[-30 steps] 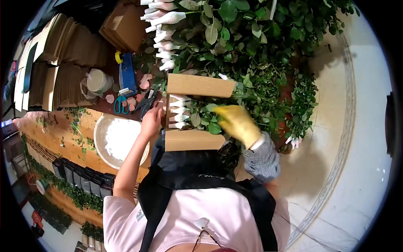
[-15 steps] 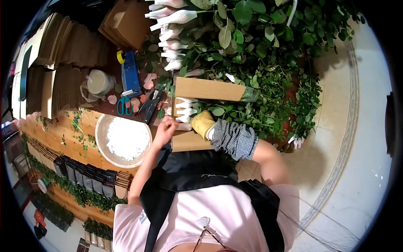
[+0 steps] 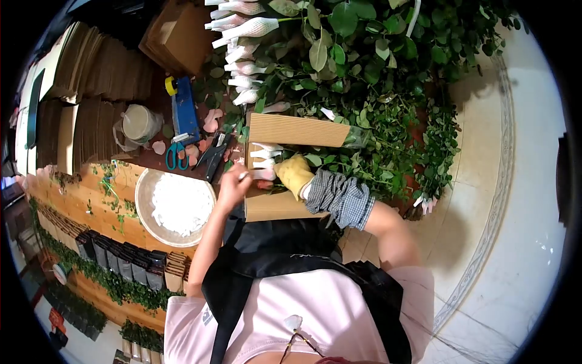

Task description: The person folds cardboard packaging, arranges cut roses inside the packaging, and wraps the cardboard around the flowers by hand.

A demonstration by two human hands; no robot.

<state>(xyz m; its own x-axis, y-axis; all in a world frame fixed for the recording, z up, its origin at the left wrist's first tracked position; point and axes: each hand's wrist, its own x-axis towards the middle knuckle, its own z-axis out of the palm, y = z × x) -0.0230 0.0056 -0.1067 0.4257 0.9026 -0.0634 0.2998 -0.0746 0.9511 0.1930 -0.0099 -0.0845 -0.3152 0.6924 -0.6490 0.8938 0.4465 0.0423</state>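
My left hand (image 3: 233, 187) is bare and closed in a pinch, with a small white piece (image 3: 244, 176) showing at its fingertips. Just right of it is a pinkish rose head (image 3: 264, 184). My right hand (image 3: 294, 174), in a yellow glove with a checked sleeve cover, is closed around that rose's stem; the glove hides most of the grip. Above the rose, several rose heads in white net sleeves (image 3: 264, 155) lie in a row on cardboard (image 3: 276, 207). A corrugated cardboard strip (image 3: 300, 130) lies across the stems beyond them.
To the left stands a bowl (image 3: 143, 209) of white foam pieces. Teal-handled scissors (image 3: 177, 156), a black stapler-like tool (image 3: 213, 159), a blue tape dispenser (image 3: 184, 112) and a white bucket (image 3: 140, 124) sit behind it. Leafy stems (image 3: 388, 133) fill the right; cardboard stacks (image 3: 115, 67) stand far left.
My left hand has shifted slightly down and left, and a white piece now shows at its fingertips. The pinkish rose head between my hands has become more visible. My right hand has barely moved.
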